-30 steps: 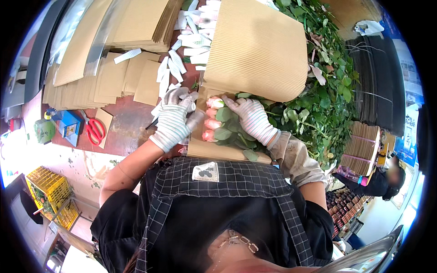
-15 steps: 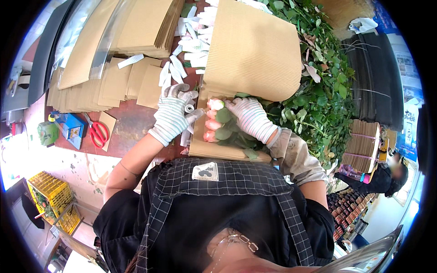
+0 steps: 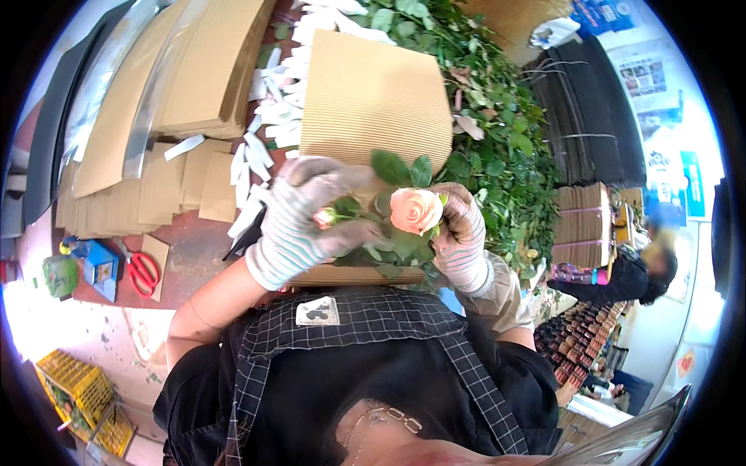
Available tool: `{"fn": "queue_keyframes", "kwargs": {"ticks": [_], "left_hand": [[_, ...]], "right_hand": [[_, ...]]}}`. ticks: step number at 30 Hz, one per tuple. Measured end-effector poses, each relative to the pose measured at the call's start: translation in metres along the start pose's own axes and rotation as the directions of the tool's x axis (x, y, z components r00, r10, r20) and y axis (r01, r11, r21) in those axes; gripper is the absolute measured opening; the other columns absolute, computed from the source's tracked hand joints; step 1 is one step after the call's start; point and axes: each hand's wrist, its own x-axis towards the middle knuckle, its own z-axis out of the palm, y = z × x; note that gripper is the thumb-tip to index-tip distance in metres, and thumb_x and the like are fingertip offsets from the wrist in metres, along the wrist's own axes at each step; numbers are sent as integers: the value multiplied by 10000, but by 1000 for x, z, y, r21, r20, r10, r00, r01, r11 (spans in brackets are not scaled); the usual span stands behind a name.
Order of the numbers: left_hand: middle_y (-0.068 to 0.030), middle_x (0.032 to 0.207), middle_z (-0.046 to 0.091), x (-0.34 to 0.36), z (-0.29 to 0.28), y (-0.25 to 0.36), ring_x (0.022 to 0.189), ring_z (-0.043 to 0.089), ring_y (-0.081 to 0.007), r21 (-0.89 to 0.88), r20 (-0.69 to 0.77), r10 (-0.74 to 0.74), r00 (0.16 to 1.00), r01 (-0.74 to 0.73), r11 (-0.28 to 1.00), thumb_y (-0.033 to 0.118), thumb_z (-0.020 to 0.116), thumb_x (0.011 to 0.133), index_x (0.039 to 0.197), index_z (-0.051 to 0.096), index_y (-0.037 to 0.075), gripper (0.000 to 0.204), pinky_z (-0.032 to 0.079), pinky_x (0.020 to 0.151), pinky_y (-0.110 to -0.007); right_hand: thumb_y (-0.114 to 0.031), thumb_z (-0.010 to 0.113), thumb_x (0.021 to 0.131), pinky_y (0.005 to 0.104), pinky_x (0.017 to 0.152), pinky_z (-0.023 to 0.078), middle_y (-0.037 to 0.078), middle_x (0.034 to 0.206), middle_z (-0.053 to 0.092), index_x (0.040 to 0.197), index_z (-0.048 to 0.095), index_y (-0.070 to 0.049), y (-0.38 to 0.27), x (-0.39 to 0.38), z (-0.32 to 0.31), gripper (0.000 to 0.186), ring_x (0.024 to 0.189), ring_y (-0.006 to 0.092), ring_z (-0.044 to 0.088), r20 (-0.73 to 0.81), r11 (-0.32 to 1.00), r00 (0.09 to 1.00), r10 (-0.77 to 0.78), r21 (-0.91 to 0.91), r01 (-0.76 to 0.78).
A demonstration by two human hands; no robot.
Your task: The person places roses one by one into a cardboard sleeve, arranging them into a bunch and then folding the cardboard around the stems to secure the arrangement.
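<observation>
My right hand (image 3: 464,241), in a striped knit glove, pinches a peach rose (image 3: 415,210) just below its open bloom and holds it up over the work area. Opposite it, my left hand (image 3: 289,229), gloved alike, has its thumb and fingers apart, the fingertips smeared by motion. Between them shows a smaller pink rose (image 3: 325,218), which the hand does not visibly grip. Green leaves (image 3: 390,167) surround the blooms. Beyond my hands a sheet of tan corrugated cardboard (image 3: 373,101) lies flat. The other roses are hidden behind my hands and the leaves.
Cut greenery (image 3: 505,128) is heaped along the right. White paper-like sleeves (image 3: 252,155) lie scattered left of the cardboard. Farther left are stacked cardboard sheets (image 3: 214,70), red-handled scissors (image 3: 142,272) and a blue box (image 3: 100,270). A person (image 3: 622,272) is at the far right.
My right hand has lifted a rose off the cardboard toward me. My left hand has shifted inward, nearer the blooms. The view has turned slightly, moving the table leftward and down.
</observation>
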Motion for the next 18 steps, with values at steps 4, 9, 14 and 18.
{"fn": "queue_keyframes", "kwargs": {"ticks": [4,9,14,18], "left_hand": [[-66,958,568,27,26,29,891,541,-226,-115,86,109,990,-98,988,322,823,578,1019,661,107,516,439,778,-347],[-50,931,564,31,31,40,862,545,-219,-135,96,187,978,-174,975,347,820,568,984,675,109,500,444,749,-343],[-60,930,568,26,32,39,870,544,-226,-178,73,159,985,-144,974,323,822,577,966,663,102,475,441,757,-348],[-89,974,560,21,18,43,878,555,-233,-173,-95,75,993,-91,981,364,831,556,955,652,106,508,450,762,-352]], "right_hand": [[17,596,728,369,733,458,106,927,590,944,620,-62,-5,-14,-4,231,844,293,569,-47,998,998,50,36,-48],[-5,627,712,352,739,459,115,952,573,957,606,-65,2,-29,-2,254,861,290,567,-110,961,974,197,216,-170],[15,599,730,359,733,466,123,949,579,983,603,-63,-10,-19,-7,264,850,294,576,-131,988,990,42,154,-21],[57,554,743,369,703,475,123,900,587,1019,602,-61,-12,-14,-19,304,798,309,582,-73,995,995,-70,-74,65]]}}
